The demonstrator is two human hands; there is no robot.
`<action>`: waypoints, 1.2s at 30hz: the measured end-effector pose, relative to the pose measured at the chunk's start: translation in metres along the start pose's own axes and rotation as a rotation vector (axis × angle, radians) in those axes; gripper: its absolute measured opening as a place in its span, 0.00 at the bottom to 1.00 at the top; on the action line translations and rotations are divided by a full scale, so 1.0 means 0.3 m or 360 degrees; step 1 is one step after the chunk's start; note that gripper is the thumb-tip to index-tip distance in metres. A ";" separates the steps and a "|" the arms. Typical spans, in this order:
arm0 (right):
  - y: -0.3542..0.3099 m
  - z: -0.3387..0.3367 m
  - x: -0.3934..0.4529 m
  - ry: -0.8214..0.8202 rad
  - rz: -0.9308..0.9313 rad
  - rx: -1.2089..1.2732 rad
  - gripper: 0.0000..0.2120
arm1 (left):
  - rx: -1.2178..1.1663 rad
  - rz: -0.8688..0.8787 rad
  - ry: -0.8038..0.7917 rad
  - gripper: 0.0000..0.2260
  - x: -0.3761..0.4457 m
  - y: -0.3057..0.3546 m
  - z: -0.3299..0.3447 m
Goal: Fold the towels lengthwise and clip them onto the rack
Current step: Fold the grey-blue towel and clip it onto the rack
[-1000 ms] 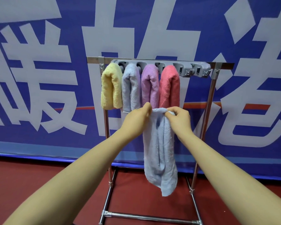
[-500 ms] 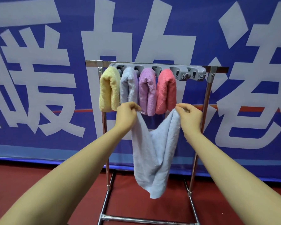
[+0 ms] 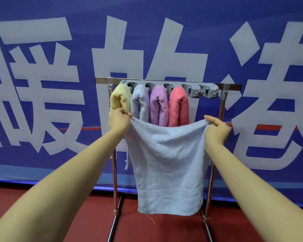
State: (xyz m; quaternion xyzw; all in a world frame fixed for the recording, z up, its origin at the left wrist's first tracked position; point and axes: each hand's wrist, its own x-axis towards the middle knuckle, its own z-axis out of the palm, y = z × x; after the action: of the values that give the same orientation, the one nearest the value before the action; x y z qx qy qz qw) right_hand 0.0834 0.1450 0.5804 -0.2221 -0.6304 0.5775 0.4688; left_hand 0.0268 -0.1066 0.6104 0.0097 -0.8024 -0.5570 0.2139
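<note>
While both forearms reached forward from the bottom corners of the view, the left hand (image 3: pixel 119 119) pinched the top left corner of a light blue towel (image 3: pixel 168 165) between thumb and curled fingers, and the right hand (image 3: pixel 216 131) pinched the top right corner in the same way. The towel hung spread open between the two hands, its upper edge sagging in a shallow curve and its lower edge hanging free above the red floor (image 3: pixel 63 215), with a loose thread trailing from the bottom left corner. Just behind the towel stood a metal rack (image 3: pixel 221 109), its two uprights partly hidden by the cloth and its feet resting on the floor. Along the rack's top bar ran a grey clip strip (image 3: pixel 196 89). Four folded towels hung side by side from the strip: a yellow towel (image 3: pixel 120 98) at the left end, then a pale blue towel (image 3: pixel 140 102), a purple towel (image 3: pixel 158 105) and a pink towel (image 3: pixel 178 105). The clips at the right end of the strip held nothing. The left hand overlapped the bottom of the yellow towel in the view. Farthest back, a blue banner (image 3: pixel 42 23) with large white characters covered the wall.
</note>
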 end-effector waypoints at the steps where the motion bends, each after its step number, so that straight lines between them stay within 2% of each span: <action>1: -0.005 -0.006 0.006 0.0021 0.0007 -0.0034 0.22 | -0.0053 -0.0027 -0.0048 0.15 0.011 -0.002 -0.003; 3: -0.016 -0.017 0.011 0.0023 0.0003 -0.0125 0.20 | -0.0136 -0.0066 -0.0221 0.09 0.029 -0.007 -0.008; 4: -0.021 -0.022 0.011 -0.0003 -0.0004 -0.0183 0.19 | -0.0086 -0.0058 -0.0345 0.09 0.035 -0.014 -0.012; 6: -0.018 -0.032 0.008 -0.0096 -0.0066 -0.0402 0.19 | 0.0412 0.0092 -0.0596 0.21 0.047 -0.029 -0.018; 9: 0.007 -0.048 0.004 -0.0253 -0.0203 -0.0828 0.20 | 0.1274 0.0553 -0.0735 0.32 0.025 -0.025 -0.026; 11: 0.025 -0.053 -0.003 -0.0304 -0.0238 -0.0980 0.17 | 0.1645 0.0793 -0.0768 0.33 0.007 -0.024 -0.034; 13: 0.039 -0.058 -0.016 -0.0336 -0.0276 -0.1083 0.14 | 0.1854 0.1001 -0.0700 0.28 0.002 -0.042 -0.034; 16: 0.054 -0.064 -0.026 -0.0361 -0.0403 -0.1158 0.11 | 0.1757 0.1249 -0.0516 0.12 0.004 -0.065 -0.032; 18: 0.056 -0.063 -0.025 -0.0364 -0.0497 -0.1225 0.11 | 0.1613 0.1320 -0.0443 0.08 0.006 -0.077 -0.031; 24: 0.065 -0.053 -0.024 -0.0302 -0.0663 -0.1317 0.08 | 0.1423 0.1300 -0.0212 0.05 0.014 -0.077 -0.036; 28: 0.055 -0.053 -0.024 -0.0329 -0.0692 -0.1330 0.10 | 0.1427 0.1052 -0.0408 0.10 0.013 -0.039 -0.043; 31: 0.048 -0.054 -0.024 -0.0355 -0.0713 -0.1417 0.11 | 0.1329 0.0953 -0.0319 0.12 0.010 -0.036 -0.050; 36: 0.025 -0.052 -0.012 -0.0386 -0.0803 -0.1705 0.13 | 0.1272 0.0813 -0.0361 0.08 0.010 -0.032 -0.057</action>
State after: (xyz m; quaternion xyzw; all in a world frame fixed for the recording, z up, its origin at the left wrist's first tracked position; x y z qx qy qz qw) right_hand 0.0963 0.1520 0.5706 -0.2035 -0.9157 0.0719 0.3390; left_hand 0.0281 -0.1263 0.6076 -0.1668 -0.9485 -0.1326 0.2346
